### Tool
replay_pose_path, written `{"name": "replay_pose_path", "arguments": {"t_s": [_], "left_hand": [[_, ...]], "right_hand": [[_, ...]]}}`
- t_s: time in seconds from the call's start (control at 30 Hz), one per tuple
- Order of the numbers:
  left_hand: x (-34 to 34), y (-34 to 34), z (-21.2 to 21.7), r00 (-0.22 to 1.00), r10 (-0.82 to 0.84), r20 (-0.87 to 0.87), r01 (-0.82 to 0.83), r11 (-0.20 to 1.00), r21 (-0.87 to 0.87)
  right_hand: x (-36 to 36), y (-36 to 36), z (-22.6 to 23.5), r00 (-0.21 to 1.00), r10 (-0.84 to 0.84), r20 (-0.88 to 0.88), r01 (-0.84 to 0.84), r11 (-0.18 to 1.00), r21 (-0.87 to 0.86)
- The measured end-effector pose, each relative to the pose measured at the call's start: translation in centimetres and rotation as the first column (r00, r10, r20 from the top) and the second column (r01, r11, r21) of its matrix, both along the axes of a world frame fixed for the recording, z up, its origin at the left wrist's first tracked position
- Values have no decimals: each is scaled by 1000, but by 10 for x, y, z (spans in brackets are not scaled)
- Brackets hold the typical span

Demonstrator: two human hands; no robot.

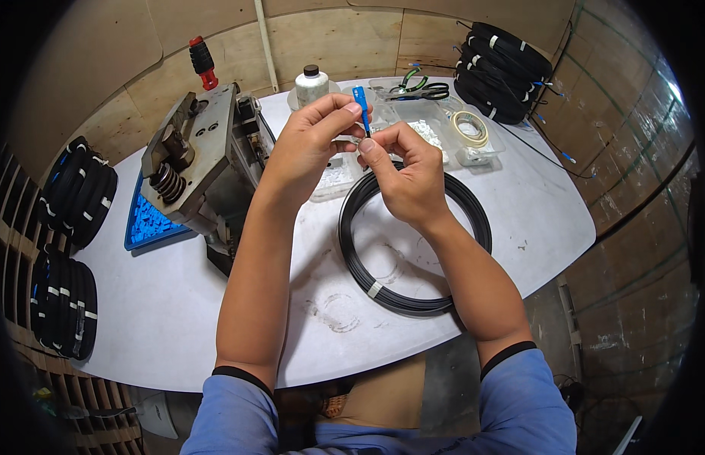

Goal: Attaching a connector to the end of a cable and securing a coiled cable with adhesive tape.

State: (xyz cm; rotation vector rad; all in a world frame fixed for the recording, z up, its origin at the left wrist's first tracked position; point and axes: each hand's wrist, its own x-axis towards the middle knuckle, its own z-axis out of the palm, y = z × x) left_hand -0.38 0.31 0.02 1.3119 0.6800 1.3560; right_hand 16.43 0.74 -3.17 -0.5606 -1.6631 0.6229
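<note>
Raised over the middle of the white table, my left hand (320, 136) pinches a small blue connector (361, 101) that points upward. My right hand (403, 171) is closed just below it, thumb and forefinger gripping the black cable (368, 135) at the connector's lower end. Beneath my right hand lies a coil of black cable (358, 265), bound with a white tape band at its near side. My right forearm hides part of the coil.
A metal press (208, 136) stands at left beside a blue tray (151, 244) of small blue parts. Behind my hands are a white bottle (311, 88), clear boxes, pliers, scissors (436, 92) and a tape roll (470, 130). Cable coils (500, 72) are stacked at far right; more hang at left (64, 303).
</note>
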Motion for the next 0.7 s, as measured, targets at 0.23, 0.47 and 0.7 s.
{"name": "replay_pose_path", "arguments": {"t_s": [0.23,0.47,0.7], "left_hand": [[1,0,2,993,-48,105,54,997,-51],[0,0,1,998,22,56,-21,1000,-16],[0,-1,0,1000,23,0,-23,1000,14]], "right_hand": [[1,0,0,1000,17,-15,-18,999,-50],[0,1,-1,999,28,-28,-29,999,-25],[1,-1,1,1000,18,-6,-18,999,-37]]}}
